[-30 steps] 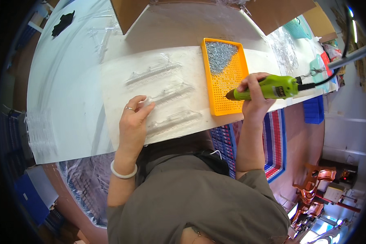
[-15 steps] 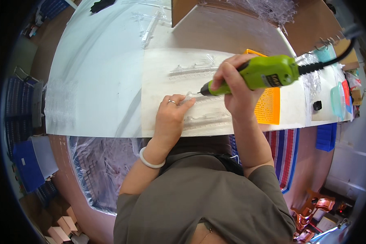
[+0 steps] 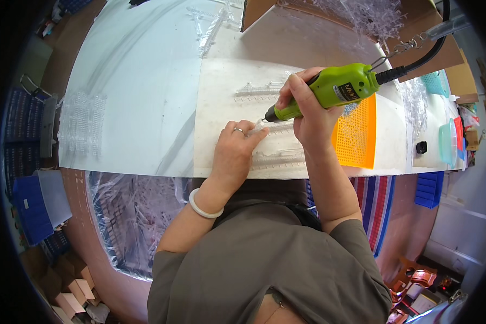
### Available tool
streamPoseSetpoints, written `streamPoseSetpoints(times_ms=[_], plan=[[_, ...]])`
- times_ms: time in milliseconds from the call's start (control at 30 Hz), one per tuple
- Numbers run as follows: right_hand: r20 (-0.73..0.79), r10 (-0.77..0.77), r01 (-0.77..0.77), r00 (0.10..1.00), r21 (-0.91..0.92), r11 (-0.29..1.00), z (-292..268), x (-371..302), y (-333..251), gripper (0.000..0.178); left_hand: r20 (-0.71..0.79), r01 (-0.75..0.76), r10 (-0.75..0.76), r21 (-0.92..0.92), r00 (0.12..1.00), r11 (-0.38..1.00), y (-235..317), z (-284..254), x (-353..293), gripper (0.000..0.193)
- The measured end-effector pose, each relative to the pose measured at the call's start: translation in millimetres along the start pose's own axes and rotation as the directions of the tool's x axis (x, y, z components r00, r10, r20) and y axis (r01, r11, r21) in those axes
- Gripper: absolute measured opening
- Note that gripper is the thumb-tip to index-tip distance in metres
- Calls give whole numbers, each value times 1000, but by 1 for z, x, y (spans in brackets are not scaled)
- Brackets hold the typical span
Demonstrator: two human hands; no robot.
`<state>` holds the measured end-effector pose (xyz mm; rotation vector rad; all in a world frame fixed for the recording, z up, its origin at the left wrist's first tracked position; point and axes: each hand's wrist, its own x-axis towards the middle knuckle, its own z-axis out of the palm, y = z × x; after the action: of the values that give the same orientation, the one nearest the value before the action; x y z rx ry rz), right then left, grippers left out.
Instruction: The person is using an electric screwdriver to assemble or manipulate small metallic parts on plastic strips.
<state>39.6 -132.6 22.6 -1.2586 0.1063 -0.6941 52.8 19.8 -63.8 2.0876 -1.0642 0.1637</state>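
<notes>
Since a second ago the right hand (image 3: 308, 116) has swung the green driver (image 3: 335, 89) off the orange tray (image 3: 356, 135) and over to the clear strip (image 3: 278, 129); its tip now sits just past the left fingertips.

Head view: right hand is clenched round the driver's barrel, cord (image 3: 421, 56) trailing up and away. Left hand (image 3: 235, 154) lies flat, fingers pinning the strip to the white mat (image 3: 221, 97), gripping nothing. The strip lies between both hands.

Strip looks like thin, clear moulded plastic: light, slick, probably brittle, best pressed down near the tip, not pinched. Driver is hard plastic and chunky, probably fairly heavy; grip it mid-barrel. Tray is perforated and rigid. More clear strips (image 3: 259, 92) lie beyond the hands.
</notes>
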Motion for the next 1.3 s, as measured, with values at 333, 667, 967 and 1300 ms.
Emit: streamPoseSetpoints(times_ms=[333, 667, 967, 1300], plan=[[-4, 23, -23, 1000, 3, 1000, -1, 0, 4, 8, -6, -7, 7, 7, 1000, 1000, -1, 1, 0, 37], [6, -18, 18, 1000, 12, 1000, -2, 1, 6, 8, -9, -9, 9, 2, 1000, 1000, -2, 2, 1, 36], [1, -8, 8, 1000, 8, 1000, -2, -2, 7, 8, -7, -1, 1, 4, 1000, 1000, -1, 1, 1, 35], [17, 22, -22, 1000, -17, 1000, -2, -4, 7, 10, -14, -9, 9, 8, 1000, 1000, -2, 2, 1, 36]])
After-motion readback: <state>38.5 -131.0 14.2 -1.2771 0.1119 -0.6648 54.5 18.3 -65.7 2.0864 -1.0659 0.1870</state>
